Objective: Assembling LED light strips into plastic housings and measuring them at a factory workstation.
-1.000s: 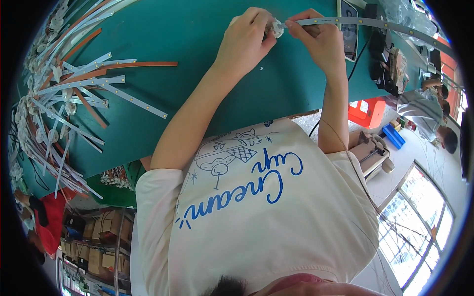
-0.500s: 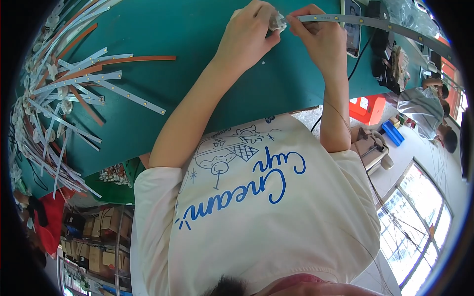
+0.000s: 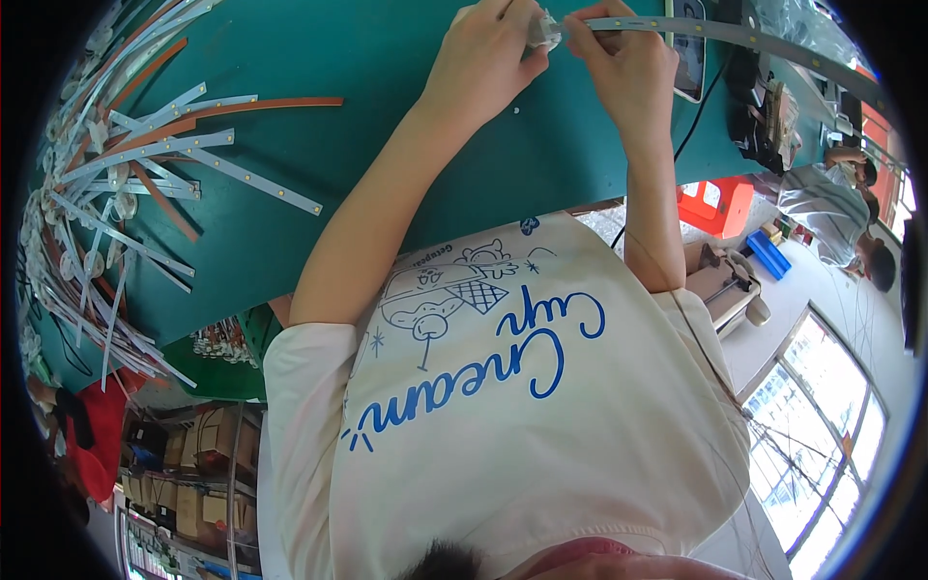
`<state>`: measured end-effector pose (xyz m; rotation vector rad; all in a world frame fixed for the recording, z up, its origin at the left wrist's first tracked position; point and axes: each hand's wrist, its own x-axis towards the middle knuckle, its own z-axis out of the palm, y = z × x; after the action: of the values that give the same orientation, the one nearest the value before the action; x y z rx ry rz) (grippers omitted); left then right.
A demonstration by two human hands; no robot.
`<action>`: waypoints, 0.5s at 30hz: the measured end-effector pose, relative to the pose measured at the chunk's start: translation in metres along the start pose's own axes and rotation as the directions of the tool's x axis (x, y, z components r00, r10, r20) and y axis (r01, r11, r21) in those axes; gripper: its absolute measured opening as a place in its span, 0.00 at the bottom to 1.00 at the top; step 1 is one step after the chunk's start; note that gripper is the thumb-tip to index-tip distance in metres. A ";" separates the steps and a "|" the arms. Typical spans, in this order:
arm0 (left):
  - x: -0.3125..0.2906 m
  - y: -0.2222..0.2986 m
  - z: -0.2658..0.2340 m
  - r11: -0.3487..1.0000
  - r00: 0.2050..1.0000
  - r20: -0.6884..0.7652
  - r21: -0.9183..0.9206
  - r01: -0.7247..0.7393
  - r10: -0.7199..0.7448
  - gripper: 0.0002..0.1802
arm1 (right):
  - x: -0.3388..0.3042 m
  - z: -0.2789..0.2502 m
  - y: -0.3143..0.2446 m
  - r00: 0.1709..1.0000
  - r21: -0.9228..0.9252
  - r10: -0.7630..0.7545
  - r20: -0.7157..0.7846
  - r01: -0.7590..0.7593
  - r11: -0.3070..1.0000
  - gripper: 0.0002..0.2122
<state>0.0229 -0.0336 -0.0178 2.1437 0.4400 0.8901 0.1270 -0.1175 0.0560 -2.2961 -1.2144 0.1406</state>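
Observation:
Near the top of the view my left hand [image 3: 491, 60] is closed around a small clear plastic piece [image 3: 547, 32], most of it hidden by my fingers. Just to its right, my right hand [image 3: 626, 70] pinches the end of a white LED strip [image 3: 704, 32]. The strip runs off to the right in a long curve, with yellowish chips along it. Its pinched end points at the clear piece; whether the two touch, I cannot tell. Both hands are above the green table [image 3: 387, 58].
On the left lies a tangled heap of LED strips [image 3: 184, 145], some showing brown backing. A phone [image 3: 687, 58] lies beyond my right hand, beside a black cable [image 3: 704, 111]. A red plastic stool [image 3: 716, 206] stands below the table edge. People [image 3: 831, 213] sit at the far right.
The LED strip has shifted slightly up and its curve has moved. Both hands stay close together with the same holds. The whole view has tilted a little.

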 end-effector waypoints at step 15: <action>0.000 0.001 -0.001 0.999 1.000 -0.001 0.038 0.001 -0.001 0.18 | 0.004 -0.002 -0.002 0.996 0.099 -0.004 0.084 -0.005 0.995 0.07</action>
<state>0.0223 -0.0342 -0.0168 2.1775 0.4627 0.8891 0.1292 -0.1142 0.0596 -2.2240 -1.2206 0.2940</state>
